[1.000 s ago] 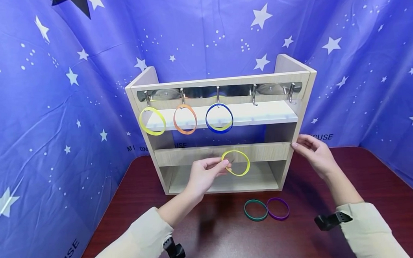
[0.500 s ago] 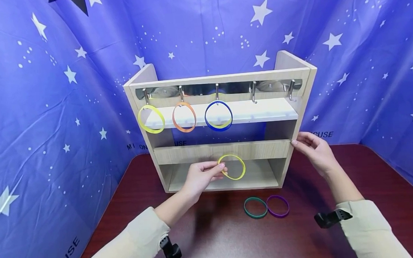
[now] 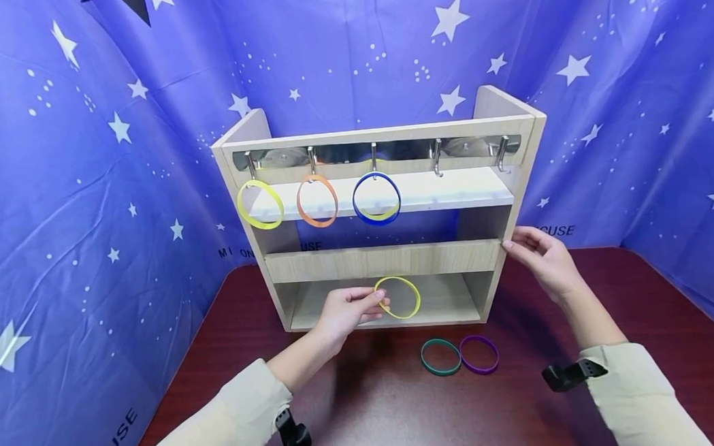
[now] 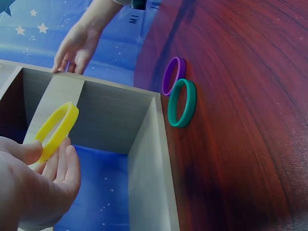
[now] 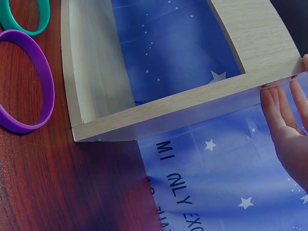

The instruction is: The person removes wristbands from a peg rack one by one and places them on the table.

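Pinching a still-unhung yellow band (image 4: 65, 127) with left hand (image 3: 341, 317), lowered farther below the rack's (image 3: 384, 261) hooks (image 3: 436, 158), while touching the rack's side with outstretched right hand (image 3: 546, 266).

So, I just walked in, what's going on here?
A person's left hand pinches a yellow band low in front of a wooden rack, while the right hand touches the rack's right side. From its hooks hang another yellow band, an orange band and a blue band, with some yellow showing behind the blue. The two hooks on the right hold nothing. A green band and a purple band lie on the table.
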Action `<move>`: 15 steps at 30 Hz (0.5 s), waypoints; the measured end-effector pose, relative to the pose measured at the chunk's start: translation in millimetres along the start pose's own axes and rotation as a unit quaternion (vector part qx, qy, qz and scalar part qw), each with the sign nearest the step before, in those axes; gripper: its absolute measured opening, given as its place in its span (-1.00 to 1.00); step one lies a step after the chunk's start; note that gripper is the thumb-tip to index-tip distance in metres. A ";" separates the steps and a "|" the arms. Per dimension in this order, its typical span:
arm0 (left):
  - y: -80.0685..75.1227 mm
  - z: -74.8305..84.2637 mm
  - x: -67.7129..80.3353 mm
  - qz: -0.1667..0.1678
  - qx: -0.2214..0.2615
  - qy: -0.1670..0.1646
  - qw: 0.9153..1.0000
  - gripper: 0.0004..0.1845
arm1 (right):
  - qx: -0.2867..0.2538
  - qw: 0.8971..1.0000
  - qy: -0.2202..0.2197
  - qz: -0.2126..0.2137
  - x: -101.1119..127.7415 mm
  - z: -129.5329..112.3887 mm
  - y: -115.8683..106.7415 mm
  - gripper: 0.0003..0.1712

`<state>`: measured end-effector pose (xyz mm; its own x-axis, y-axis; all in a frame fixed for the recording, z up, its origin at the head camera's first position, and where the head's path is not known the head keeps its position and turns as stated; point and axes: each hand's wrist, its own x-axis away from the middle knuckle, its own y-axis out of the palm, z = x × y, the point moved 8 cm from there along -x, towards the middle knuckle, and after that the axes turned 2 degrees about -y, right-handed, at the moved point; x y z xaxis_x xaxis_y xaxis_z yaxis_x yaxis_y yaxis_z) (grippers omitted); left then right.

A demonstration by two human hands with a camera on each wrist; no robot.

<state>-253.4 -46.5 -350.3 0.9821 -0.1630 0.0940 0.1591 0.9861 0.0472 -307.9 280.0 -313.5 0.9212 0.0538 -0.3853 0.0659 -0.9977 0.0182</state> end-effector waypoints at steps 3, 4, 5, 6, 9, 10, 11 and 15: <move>-0.6 -4.1 -1.2 0.000 -0.006 -0.009 1.000 -0.68 | 0.006 1.000 -0.001 0.003 -1.4 -1.7 -0.2 -0.69; -0.9 -5.7 -1.5 0.000 -0.008 -0.012 1.000 -0.68 | 0.007 1.000 0.000 0.003 -1.7 -1.7 -0.4 -0.69; -1.2 -7.6 -1.7 0.000 -0.010 -0.015 1.000 -0.68 | 0.008 1.000 0.000 0.004 -1.9 -1.5 -0.7 -0.69; -1.6 -9.6 -1.6 0.000 -0.010 -0.021 1.000 -0.68 | 0.010 1.000 0.000 0.004 -1.8 -1.5 -0.8 -0.69; -2.0 -15.8 -1.3 -0.002 -0.010 -0.028 1.000 -0.69 | 0.014 1.000 0.001 0.003 -0.9 -0.6 -1.0 -0.69; -2.2 -18.3 -1.2 -0.002 -0.009 -0.031 0.999 -0.69 | 0.013 1.000 0.001 0.003 -0.6 -0.2 -1.0 -0.69; -2.3 -20.7 -1.1 -0.004 -0.009 -0.033 0.999 -0.68 | 0.014 1.000 0.001 0.003 -0.3 0.0 -0.9 -0.69; -3.2 -29.6 0.0 -0.007 -0.009 -0.045 0.999 -0.67 | 0.009 1.000 -0.003 0.001 -0.2 -0.1 -0.3 -0.69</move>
<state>-251.0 -48.7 -379.9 0.9670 -0.1786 0.1818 0.1758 0.9839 0.0314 -308.1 280.3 -313.4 0.9189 0.0525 -0.3910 0.0576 -0.9983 0.0013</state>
